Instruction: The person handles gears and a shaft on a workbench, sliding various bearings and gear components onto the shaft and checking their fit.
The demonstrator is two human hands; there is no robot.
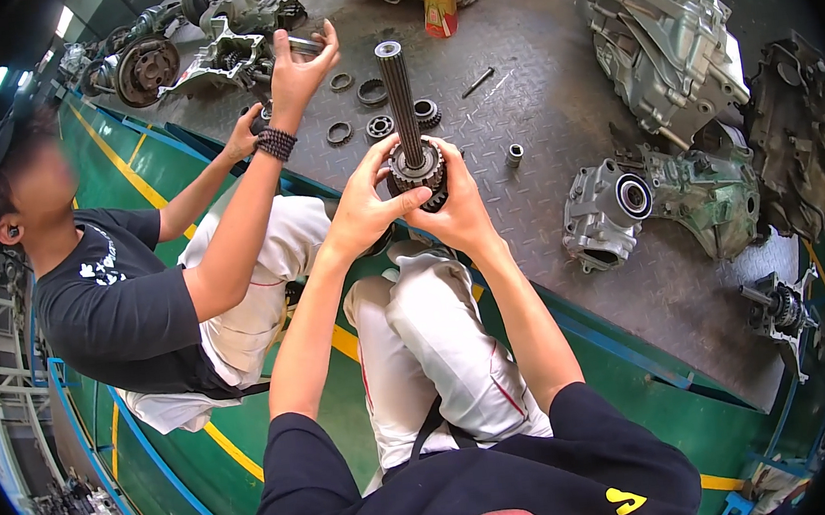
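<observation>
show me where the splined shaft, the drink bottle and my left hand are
Splined shaft (401, 107), head view: ridged rod.
Drink bottle (440, 4), head view: mid-body.
Your left hand (364, 206), head view: near thumb base.

Well ahead of the fingers (375, 160) stands 1 orange-and-red plastic bottle with a white cap (440, 9). Right of the fingers sits 1 small, silver cast-metal housing with a round opening (603, 209); farther right and ahead, 1 large, silver metal gearbox housing (660, 40). Left of the fingers sits 1 black-shirted co-worker (112, 281).

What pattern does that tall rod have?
The rod has straight lengthwise grooves, seen in the head view.
</observation>
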